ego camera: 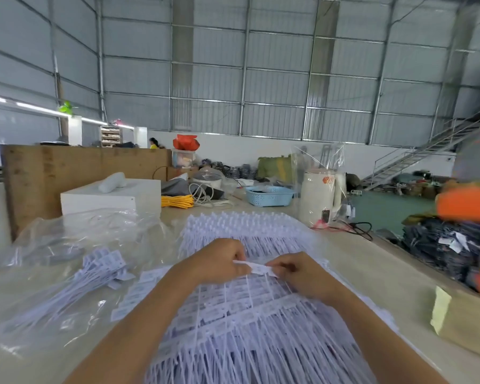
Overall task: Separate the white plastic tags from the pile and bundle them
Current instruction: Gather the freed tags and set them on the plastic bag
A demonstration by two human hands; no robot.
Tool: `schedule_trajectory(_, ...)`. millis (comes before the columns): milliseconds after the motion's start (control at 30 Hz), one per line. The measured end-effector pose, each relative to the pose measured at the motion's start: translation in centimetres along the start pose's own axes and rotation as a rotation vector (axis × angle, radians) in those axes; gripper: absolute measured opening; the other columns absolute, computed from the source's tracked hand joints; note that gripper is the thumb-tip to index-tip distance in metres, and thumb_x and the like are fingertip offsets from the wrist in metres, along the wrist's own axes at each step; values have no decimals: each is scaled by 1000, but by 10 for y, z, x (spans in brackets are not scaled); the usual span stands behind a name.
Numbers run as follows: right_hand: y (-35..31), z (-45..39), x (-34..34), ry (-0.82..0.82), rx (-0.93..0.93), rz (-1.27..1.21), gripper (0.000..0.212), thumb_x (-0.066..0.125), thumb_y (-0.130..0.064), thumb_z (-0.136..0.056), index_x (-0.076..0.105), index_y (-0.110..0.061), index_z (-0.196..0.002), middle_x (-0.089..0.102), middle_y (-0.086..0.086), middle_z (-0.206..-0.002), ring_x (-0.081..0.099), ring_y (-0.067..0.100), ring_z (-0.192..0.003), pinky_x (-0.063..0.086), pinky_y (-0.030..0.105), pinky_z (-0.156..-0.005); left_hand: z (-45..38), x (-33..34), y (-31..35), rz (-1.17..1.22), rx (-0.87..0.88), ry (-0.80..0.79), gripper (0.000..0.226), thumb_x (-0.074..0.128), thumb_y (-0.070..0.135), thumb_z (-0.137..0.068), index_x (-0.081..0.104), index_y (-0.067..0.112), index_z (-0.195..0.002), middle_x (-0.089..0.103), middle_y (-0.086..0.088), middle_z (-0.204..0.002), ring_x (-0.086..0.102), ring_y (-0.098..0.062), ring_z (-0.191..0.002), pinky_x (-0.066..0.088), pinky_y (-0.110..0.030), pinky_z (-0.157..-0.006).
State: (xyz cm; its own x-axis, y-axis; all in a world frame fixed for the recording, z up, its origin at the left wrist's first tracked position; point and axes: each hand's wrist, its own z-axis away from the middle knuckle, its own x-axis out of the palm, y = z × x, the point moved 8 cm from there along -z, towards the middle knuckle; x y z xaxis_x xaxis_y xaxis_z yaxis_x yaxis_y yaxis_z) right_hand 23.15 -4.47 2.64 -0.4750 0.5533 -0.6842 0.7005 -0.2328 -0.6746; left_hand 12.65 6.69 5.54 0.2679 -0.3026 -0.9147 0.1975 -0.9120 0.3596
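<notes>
A large pile of white plastic tags (241,322) in joined strips covers the table in front of me and runs back to a far row (244,231). Above the pile's middle, my left hand (219,261) and my right hand (294,273) each pinch one end of a short strip of white tags (257,266). A loose heap of separated tags (94,275) lies to the left on clear plastic sheeting.
Crumpled clear plastic bags (75,234) lie at the left, behind them a white box (111,198). Yellow cord (178,201), a blue basket (269,195) and a white canister (319,200) stand at the back. A cardboard box (463,322) sits at the right edge.
</notes>
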Motion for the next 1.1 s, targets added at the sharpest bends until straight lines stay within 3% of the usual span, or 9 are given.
schedule_trajectory(67, 5, 4, -3, -22, 11, -145, 22, 54, -10, -94, 72, -15, -82, 52, 0, -61, 40, 4, -46, 33, 15, -48, -4, -4, 13, -17, 35, 63, 23, 55, 24, -92, 46, 27, -72, 50, 7, -79, 48, -10, -68, 40, -28, -62)
schedule_trajectory(233, -3, 9, -12, -24, -40, -270, 20, 56, -12, -94, 61, -5, -76, 50, 2, -65, 46, 4, -53, 34, 19, -52, -13, 13, 27, 34, 47, 34, 20, 47, 29, -97, 50, 23, -78, 64, -3, -91, 60, -19, -81, 49, -37, -76)
schedule_trajectory(400, -16, 10, -12, -25, -75, -208, 19, 51, -10, -96, 57, -8, -78, 57, 3, -57, 49, 14, -52, 39, 24, -52, -16, 30, 18, 198, -14, 86, 42, 45, 32, -99, 48, 18, -59, 60, 4, -59, 65, -22, -70, 48, -33, -69)
schedule_trajectory(533, -19, 12, -8, -61, -89, -211, 20, 55, -16, -95, 62, -1, -84, 52, 0, -54, 43, 11, -47, 37, 20, -48, -17, 27, 14, 204, -41, 151, 40, 46, 32, -97, 54, 11, -65, 55, -16, -69, 50, -22, -62, 35, -30, -60)
schedule_trajectory(767, -27, 7, -18, 75, -212, -75, 9, 65, -7, -87, 68, 0, -82, 53, -5, -58, 46, -1, -49, 36, 14, -54, -16, 29, 12, 483, -137, 141, 39, 53, 26, -95, 55, 13, -59, 42, 3, -47, 37, -10, -42, 27, -24, -50)
schedule_trajectory(867, -43, 11, -21, 131, -365, 25, 4, 67, -1, -82, 70, 2, -79, 61, 6, -73, 53, 10, -66, 40, 16, -65, -18, 33, 7, 666, -222, 99, 46, 62, 15, -87, 53, 17, -42, 39, 3, -39, 33, -10, -36, 24, -21, -44)
schedule_trajectory(967, -52, 13, -26, 202, -473, 146, 8, 67, -1, -83, 68, 2, -76, 63, 12, -76, 51, 11, -67, 38, 14, -65, -19, 29, 6, 673, -236, 92, 54, 62, 10, -83, 46, 19, -33, 34, 3, -37, 28, -12, -35, 23, -20, -43)
schedule_trajectory(1033, -40, 10, -41, 320, -377, 218, 18, 63, -5, -87, 64, 1, -70, 61, 12, -71, 47, 13, -66, 35, 21, -63, -18, 27, 9, 651, -211, 58, 59, 62, 11, -85, 42, 18, -30, 31, 3, -37, 27, -12, -32, 24, -16, -42)
schedule_trajectory(1100, -11, 8, -64, 407, -144, 57, 32, 61, -7, -89, 56, -12, -58, 51, 2, -59, 43, 10, -56, 35, 23, -58, -15, 27, 12, 645, -181, 35, 61, 61, 15, -89, 44, 18, -30, 35, 6, -35, 33, -8, -30, 27, -12, -40)
